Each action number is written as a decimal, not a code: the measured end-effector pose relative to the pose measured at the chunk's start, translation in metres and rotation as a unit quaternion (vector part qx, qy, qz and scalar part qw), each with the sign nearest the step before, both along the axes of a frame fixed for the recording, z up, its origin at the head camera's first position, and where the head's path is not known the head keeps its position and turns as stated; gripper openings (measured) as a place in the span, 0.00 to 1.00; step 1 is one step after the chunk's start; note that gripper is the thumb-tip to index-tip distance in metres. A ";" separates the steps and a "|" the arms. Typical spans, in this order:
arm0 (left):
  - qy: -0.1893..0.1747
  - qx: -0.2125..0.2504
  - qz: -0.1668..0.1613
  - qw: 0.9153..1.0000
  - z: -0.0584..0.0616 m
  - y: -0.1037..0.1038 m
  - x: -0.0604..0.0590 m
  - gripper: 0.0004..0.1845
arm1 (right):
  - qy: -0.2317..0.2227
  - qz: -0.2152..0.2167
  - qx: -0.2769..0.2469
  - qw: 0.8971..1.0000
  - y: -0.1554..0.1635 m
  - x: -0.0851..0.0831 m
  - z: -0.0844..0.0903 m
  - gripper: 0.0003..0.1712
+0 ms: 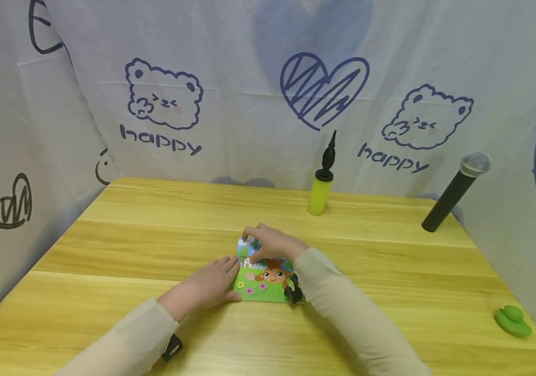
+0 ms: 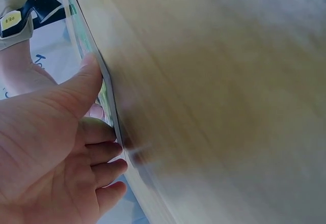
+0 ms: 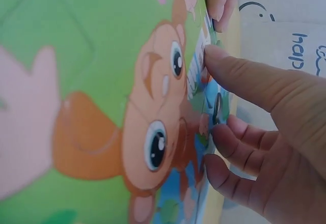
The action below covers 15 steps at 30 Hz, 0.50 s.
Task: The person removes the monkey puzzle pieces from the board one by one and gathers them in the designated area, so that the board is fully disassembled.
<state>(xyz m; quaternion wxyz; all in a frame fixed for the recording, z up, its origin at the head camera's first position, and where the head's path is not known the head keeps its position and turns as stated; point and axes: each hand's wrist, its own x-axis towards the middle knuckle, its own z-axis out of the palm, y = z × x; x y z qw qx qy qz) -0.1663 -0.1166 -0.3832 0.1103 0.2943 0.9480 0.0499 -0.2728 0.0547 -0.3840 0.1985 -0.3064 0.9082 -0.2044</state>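
A jigsaw puzzle (image 1: 260, 292) with a cartoon monkey, flowers and a castle lies flat on the table. My left hand (image 1: 211, 284) rests on the table at its left side, fingers fairly straight along the edge and thumb at the lower left corner. In the left wrist view the thumb (image 2: 90, 71) touches the puzzle's thin rim. My right hand (image 1: 274, 244) bends over the upper left part, thumb and curled fingertips on either side of a puzzle piece (image 3: 199, 56). A dark gap shows between them in the right wrist view; the piece's outline is partly hidden.
A yellow-green hand pump (image 1: 318, 196) stands at the back, right of the puzzle. Farther right is a black microphone (image 1: 451, 201) with a silver head. A green lid-like object (image 1: 513, 321) lies near the right edge. Printed cloth (image 1: 239, 120) hangs behind the wooden table (image 1: 145, 250).
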 end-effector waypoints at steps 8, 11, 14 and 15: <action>-0.001 -0.007 0.002 1.000 0.000 0.000 0.000 0.40 | -0.054 -0.064 -0.099 0.992 0.009 -0.008 -0.008 0.15; -0.003 -0.006 0.005 1.000 -0.001 0.000 0.000 0.40 | -0.078 -0.080 -0.137 0.984 0.013 -0.010 -0.010 0.06; -0.003 -0.006 0.005 1.000 -0.001 0.000 0.000 0.40 | -0.095 -0.091 -0.166 0.977 0.017 -0.011 -0.011 0.04; -0.003 -0.005 0.005 1.000 -0.001 0.000 0.000 0.40 | -0.101 -0.094 -0.174 0.975 0.019 -0.012 -0.011 0.04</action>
